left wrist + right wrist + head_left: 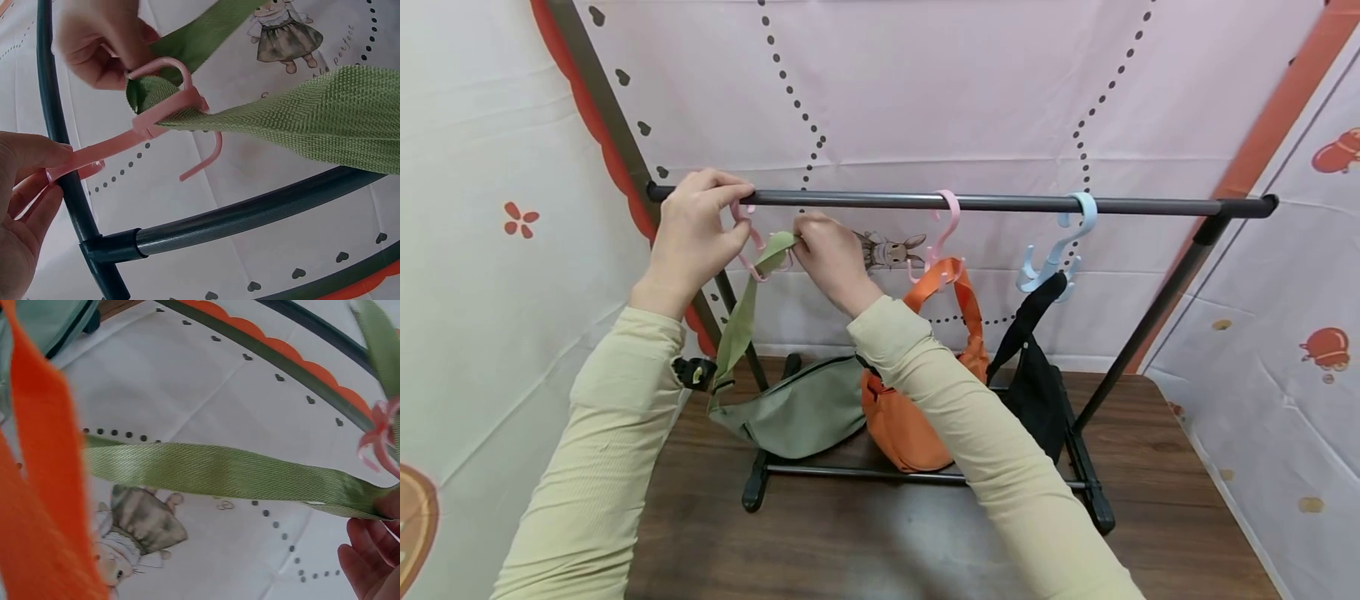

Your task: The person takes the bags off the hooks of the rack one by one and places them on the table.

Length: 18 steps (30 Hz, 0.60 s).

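At the left end of the black rail (857, 200), my left hand (692, 237) pinches the upper part of a pink multi-prong hook (106, 150) between thumb and fingers. The green strap (294, 122) of a grey-green waist bag (805, 412) passes over one prong of that hook in the left wrist view. Just right of it, my right hand (835, 260) pinches the strap close to the prong. Beyond these fingers the strap stretches away as a flat band in the right wrist view. Below hangs the bag's body, near the rack's base.
An orange bag (906, 425) hangs from a second pink hook (951, 217) mid-rail, partly behind my right sleeve. Farther right, a black bag (1033, 396) hangs from a blue hook (1063, 242). The rack's feet (756, 483) stand on a brown wooden surface (760, 550); printed cloth surrounds it.
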### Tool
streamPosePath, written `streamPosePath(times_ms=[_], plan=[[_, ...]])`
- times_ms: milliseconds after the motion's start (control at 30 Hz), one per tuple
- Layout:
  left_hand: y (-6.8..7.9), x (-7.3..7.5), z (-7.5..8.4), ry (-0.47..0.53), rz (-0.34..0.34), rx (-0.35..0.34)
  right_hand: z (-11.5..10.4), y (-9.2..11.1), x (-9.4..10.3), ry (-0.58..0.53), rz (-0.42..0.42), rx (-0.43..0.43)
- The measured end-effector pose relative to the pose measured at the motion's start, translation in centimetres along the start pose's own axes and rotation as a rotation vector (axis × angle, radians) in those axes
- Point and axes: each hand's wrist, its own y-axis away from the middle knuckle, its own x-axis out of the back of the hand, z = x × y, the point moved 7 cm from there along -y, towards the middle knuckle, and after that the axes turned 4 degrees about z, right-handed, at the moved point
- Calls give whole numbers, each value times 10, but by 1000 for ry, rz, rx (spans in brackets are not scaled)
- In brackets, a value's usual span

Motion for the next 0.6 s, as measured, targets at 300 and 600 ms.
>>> streamPosePath(times_ms=[300, 600], plan=[[-1, 0, 2, -5, 17, -27, -16, -5, 18, 87, 55, -1], [-1, 1, 2, 4, 19, -29, -32, 1, 26, 155, 141, 24]])
